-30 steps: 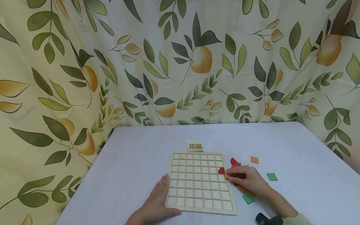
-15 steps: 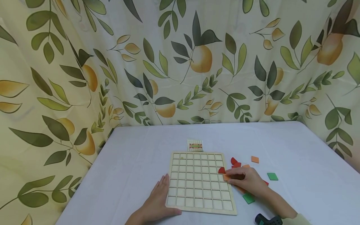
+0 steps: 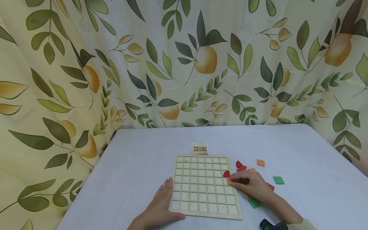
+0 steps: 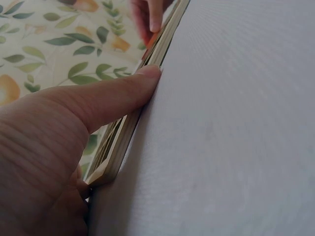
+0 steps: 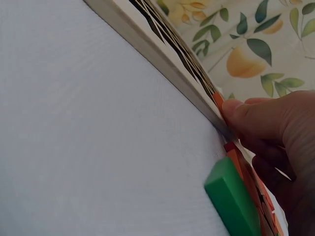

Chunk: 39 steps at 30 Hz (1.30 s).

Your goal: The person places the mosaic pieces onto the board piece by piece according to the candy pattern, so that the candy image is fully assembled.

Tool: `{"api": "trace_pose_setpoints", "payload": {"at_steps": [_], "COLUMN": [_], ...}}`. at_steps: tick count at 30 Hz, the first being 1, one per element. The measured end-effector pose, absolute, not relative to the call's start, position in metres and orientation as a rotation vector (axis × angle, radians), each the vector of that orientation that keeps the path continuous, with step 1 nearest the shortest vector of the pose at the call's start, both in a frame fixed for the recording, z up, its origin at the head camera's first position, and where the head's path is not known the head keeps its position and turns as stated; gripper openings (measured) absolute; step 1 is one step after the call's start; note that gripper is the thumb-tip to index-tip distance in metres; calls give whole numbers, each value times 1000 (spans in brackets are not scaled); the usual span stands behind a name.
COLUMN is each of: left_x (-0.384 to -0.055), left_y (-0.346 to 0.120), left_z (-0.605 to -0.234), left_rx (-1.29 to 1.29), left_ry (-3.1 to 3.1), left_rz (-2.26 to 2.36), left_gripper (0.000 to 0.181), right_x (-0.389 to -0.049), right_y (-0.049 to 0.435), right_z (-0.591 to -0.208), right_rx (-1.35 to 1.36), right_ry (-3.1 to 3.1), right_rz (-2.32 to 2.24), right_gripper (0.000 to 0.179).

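Pinching orange tile (image 3: 229, 181) — right hand (image 3: 254, 184), nearer one; tile lies left of palm, at right-hand column of board (image 3: 198, 188), just nearside of red piece (image 3: 226, 174). Squarish; whether seated, cannot tell. Left hand (image 3: 161, 203) — fingers straight along board's left side.

Bare left hand (image 3: 161, 202) extended; bare right hand (image 3: 254, 184) pinching.
Left: fingers (image 3: 167, 188) straight, close together, pointing forward; left thumb (image 4: 113, 96) splayed inward. Right: right thumb (image 5: 246, 115) and index finger (image 3: 241, 174) set in a pinch, tips directed left; right forearm (image 3: 284, 207) slants forward and inward from a pale fabric sleeve (image 3: 302, 225).
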State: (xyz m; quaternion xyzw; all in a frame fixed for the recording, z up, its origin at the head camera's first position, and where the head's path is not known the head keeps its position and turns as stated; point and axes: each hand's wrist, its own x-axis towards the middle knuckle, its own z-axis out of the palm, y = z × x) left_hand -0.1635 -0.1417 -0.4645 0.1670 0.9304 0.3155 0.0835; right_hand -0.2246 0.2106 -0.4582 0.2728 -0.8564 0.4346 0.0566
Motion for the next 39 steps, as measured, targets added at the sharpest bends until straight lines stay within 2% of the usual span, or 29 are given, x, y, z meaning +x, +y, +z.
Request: {"api": "trace_pose_setpoints", "payload": {"at_steps": [18, 39], "left_x": [-164, -164], "left_y": [-142, -141], "left_z": [-465, -465], "left_rx": [497, 514], "left_ry": [2770, 2783], "left_rz": [950, 927], "left_gripper": [128, 129], "right_x": [-225, -226], "right_y": [201, 200], "right_z": [-463, -465], "right_rx": [790, 832], "right_ry": [-2623, -2574], "right_rz": [1253, 1303], "right_gripper": [28, 27]}}
